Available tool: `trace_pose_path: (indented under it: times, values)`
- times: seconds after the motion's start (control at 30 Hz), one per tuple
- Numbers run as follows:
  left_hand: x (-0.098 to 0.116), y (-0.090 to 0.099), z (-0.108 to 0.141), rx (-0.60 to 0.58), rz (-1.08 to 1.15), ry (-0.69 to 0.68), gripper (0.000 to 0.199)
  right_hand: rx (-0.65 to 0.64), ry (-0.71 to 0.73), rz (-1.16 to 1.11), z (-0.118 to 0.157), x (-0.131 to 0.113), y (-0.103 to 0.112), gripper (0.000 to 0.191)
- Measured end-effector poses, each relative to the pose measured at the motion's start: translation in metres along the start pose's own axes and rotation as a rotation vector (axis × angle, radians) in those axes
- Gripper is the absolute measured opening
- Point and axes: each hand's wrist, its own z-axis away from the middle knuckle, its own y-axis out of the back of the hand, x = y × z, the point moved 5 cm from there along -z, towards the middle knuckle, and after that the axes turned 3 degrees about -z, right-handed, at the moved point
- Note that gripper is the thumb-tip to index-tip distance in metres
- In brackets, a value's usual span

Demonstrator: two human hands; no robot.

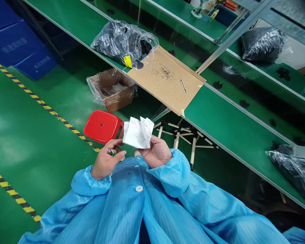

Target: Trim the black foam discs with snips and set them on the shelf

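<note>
A folded, creased white paper point(138, 133) is held in front of my body, just above my blue coat. My right hand point(157, 151) grips it from the lower right, palm up, with the fingers partly behind the paper. My left hand point(108, 159) is at the paper's left side, its fingers curled and its thumb apart from them. A ring shows on one finger of this hand. The fingertips lie near the paper's lower left edge, and nothing is held between them.
Cardboard point(165, 79) with small black bits and a pen point(183, 86) lies on the green bench point(218, 118). A plastic bag of dark parts point(119, 40) sits beside it. Below are a red stool point(101, 126), a lined box point(120, 100) and a rack point(176, 139).
</note>
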Motion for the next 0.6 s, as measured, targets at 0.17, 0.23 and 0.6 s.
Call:
trace_pose_path:
  times: [0.17,0.23,0.6]
  values:
    - [0.052,-0.012,-0.002,-0.079,-0.048,-0.224,0.036,-0.001,0.006,0.035,0.000,0.004,-0.002,0.028]
    - [0.057,-0.012,-0.003,-0.081,-0.083,-0.274,0.037,0.007,0.022,0.063,-0.001,0.006,0.000,0.024]
    - [0.052,-0.018,0.000,0.034,-0.118,-0.174,0.037,-0.178,0.447,0.541,0.004,0.013,0.008,0.026]
